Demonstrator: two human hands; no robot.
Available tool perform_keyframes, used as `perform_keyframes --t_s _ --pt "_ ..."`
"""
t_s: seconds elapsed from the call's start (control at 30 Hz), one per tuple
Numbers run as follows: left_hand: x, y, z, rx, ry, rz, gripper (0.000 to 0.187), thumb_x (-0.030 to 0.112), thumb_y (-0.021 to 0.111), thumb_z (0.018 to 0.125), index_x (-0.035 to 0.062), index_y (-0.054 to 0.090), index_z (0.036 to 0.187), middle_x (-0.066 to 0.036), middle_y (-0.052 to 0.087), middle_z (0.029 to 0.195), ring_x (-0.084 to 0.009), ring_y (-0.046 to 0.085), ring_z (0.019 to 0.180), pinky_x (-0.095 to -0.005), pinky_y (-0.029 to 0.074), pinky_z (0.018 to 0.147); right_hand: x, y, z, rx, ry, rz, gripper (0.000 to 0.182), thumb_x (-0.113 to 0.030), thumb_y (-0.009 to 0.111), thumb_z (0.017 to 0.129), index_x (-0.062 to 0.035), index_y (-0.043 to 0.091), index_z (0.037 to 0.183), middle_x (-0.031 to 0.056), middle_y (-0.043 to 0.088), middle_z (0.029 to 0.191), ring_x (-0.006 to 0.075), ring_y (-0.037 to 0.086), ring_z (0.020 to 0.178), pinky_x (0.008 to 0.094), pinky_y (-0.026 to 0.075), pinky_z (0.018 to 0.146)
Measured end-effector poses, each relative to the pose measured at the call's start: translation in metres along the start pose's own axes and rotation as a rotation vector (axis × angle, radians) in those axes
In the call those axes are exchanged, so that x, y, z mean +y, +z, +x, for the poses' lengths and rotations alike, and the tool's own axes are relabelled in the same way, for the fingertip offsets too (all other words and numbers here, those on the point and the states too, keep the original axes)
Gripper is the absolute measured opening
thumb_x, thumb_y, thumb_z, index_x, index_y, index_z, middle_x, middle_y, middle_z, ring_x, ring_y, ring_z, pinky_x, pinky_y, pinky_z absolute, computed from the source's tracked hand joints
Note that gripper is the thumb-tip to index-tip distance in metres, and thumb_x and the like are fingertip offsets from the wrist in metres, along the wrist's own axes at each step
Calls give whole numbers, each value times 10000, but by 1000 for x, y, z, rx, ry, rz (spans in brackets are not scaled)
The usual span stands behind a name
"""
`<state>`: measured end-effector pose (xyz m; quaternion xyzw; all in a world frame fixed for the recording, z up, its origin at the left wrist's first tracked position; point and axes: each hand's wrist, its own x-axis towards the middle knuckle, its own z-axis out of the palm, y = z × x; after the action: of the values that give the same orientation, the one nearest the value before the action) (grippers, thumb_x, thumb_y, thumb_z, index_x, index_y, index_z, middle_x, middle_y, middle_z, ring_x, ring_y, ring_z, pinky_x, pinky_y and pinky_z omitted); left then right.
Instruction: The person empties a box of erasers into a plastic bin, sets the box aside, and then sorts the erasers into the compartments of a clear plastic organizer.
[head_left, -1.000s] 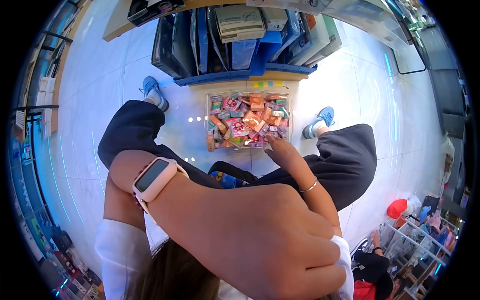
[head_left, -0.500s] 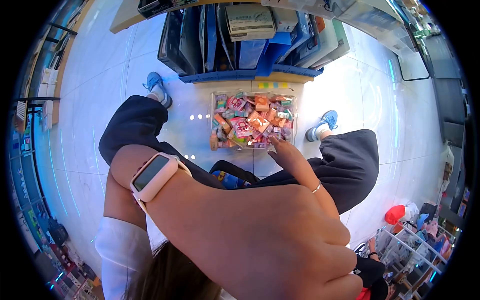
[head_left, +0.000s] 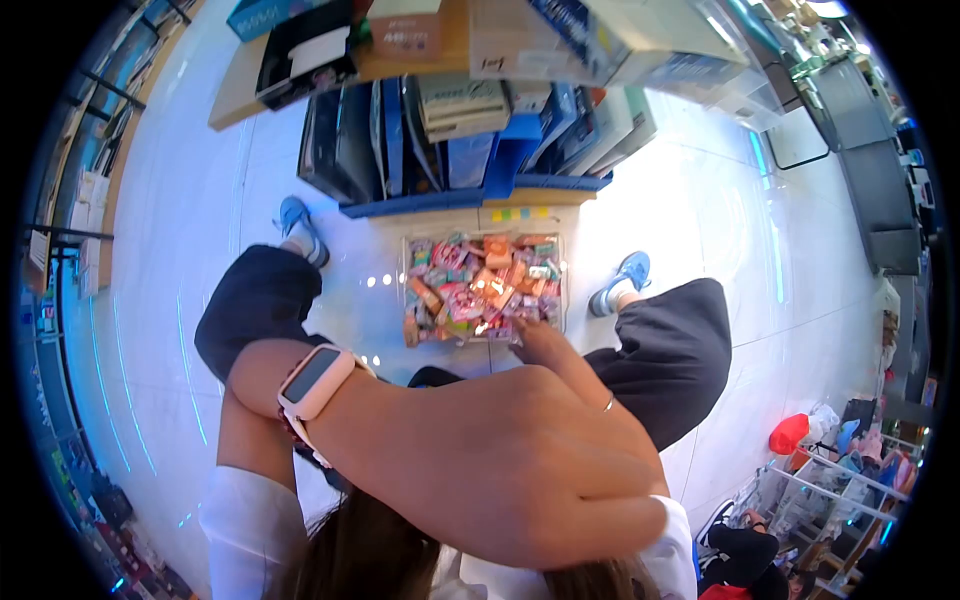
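Observation:
My left hand (head_left: 540,465), with a pale-banded smartwatch (head_left: 318,380) on its wrist, is large and close to the camera. Its fingers curl down, and their undersides are hidden. Beyond it, my right hand (head_left: 545,345) reaches to the near right edge of a clear plastic box (head_left: 560,290) on the floor. The fingers there are apart, with tips against the small colourful packets (head_left: 490,290) that fill the box. Pink, orange and purple wrappers lie jumbled together. A small bottle-like item (head_left: 411,328) shows at the box's near left corner.
A blue bin (head_left: 420,205) of upright folders and boxes stands just behind the clear box, under a shelf (head_left: 410,65) with cartons. My blue shoes (head_left: 297,220) flank the box. Shelving lines the left; a white rack (head_left: 840,490) and a person in dark clothes (head_left: 740,550) are lower right.
The view has tilted up, showing more shelf and placing the clear box lower in the frame. My left hand has shifted left and upward. My right hand stays at the box's near right edge.

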<state>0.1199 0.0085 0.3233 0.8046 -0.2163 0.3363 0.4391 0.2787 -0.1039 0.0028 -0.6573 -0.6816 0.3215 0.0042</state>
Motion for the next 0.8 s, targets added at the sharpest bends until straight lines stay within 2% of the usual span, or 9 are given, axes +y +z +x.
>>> perform_keyframes --t_s 0.17,0.4,0.47,0.57,0.6,0.67,0.73,0.77,0.8 --pt "-2 -2 3 63 -94 -84 66 33 545 794 -2 601 801 -42 535 700 -182 505 517 -275 351 386 -6 -13 -10 -4 28 7 486 -206 630 785 -29 452 1201 191 608 983 345 604 935 444 492 781" --pt "5 3 14 162 -22 -54 72 19 538 786 -26 593 796 -79 522 685 -172 497 506 -266 348 389 5 -6 3 -61 3 41 463 -193 627 784 -11 458 1175 208 603 982 352 606 927 449 490 791" --pt "4 3 21 61 -3 -21 75 26 555 766 -37 588 789 -77 500 660 -169 482 488 -259 341 386 -14 -28 -5 -59 47 71 387 -153 615 781 2 494 1114 241 596 973 375 606 901 447 491 779" --pt "4 3 24 64 13 -18 70 16 530 758 -11 594 766 -73 510 639 -158 459 456 -254 346 391 -7 -4 0 -85 62 34 352 -150 601 783 1 510 1088 241 601 984 379 603 915 451 488 784" --pt "4 -1 27 -94 -38 142 117 2 479 786 9 595 779 -86 545 671 -141 518 514 -240 391 433 -4 -1 -4 -65 55 24 352 -150 601 783 1 510 1088 241 601 984 379 603 915 451 488 784" --pt "3 -17 39 27 -580 -267 125 68 479 845 19 588 880 -101 609 781 -127 581 635 -234 449 501 4 -1 -4 203 -112 8 409 -182 605 798 -7 488 1149 232 605 992 390 596 922 460 478 803" --pt "-39 -23 34 248 -817 -720 369 202 594 863 -23 502 1141 -154 627 1011 -156 624 780 -255 518 656 9 -2 12 466 -327 7 466 -213 610 813 -15 465 1210 224 609 1000 400 588 930 468 467 822" --pt "-57 -26 30 376 -802 -861 502 332 583 872 -53 476 1177 -199 612 1040 -221 643 870 -299 536 742 4 0 9 148 17 -49 469 -211 614 803 -1 472 1198 237 607 988 403 592 902 464 470 810" --pt "-66 -31 28 506 -867 -953 702 486 563 847 -88 411 1221 -246 575 1103 -284 620 986 -353 540 798 -7 -15 7 88 15 -33 473 -214 612 807 1 467 1203 244 606 985 401 593 902 463 471 810"
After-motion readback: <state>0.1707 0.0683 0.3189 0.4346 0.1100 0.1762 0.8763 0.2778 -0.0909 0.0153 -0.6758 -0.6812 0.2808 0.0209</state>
